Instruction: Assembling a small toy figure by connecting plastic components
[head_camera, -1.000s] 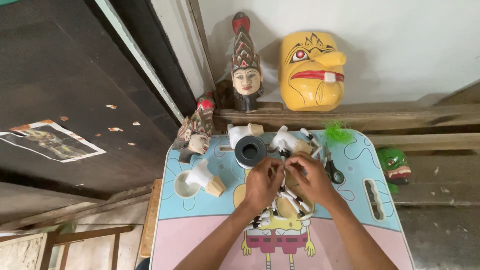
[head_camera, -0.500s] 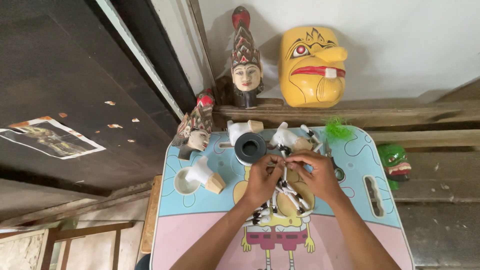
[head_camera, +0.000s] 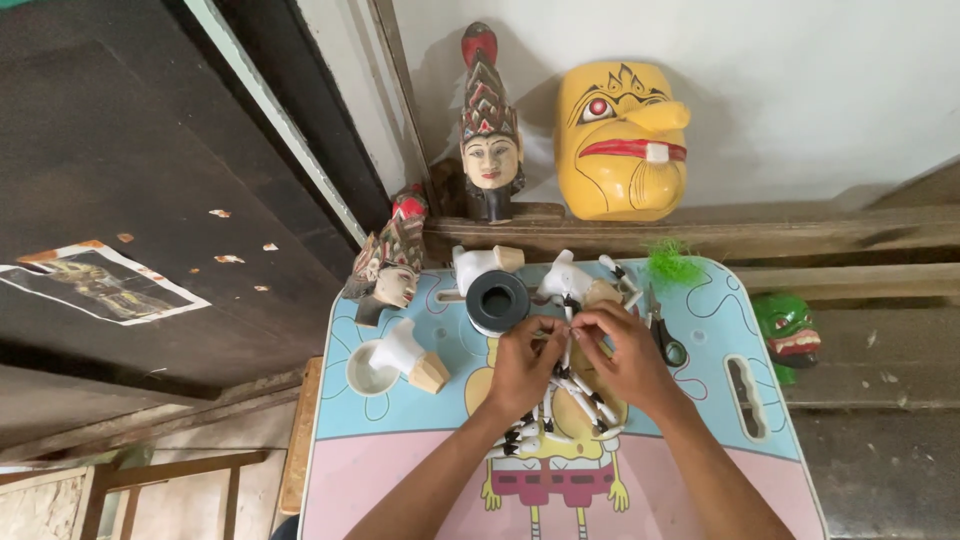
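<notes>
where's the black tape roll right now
In the head view the black tape roll stands on the small table, just left of the left hand.

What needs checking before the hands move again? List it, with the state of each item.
1. Both hands on the work: ok. The left hand and right hand meet fingertip to fingertip over the bundle of white sticks.
2. What the fingertips pinch: cannot tell, too small to make out.
3. Roll of black tape within reach: ok, it lies just beyond the left hand.
4. Scissors safely placed: ok, flat on the table beside the right hand, not touching it.
5. White carved piece steady: ok, it lies on its side on the small table, apart from both hands.
6. Painted head at the table corner: cannot tell whether it is stable.
</notes>
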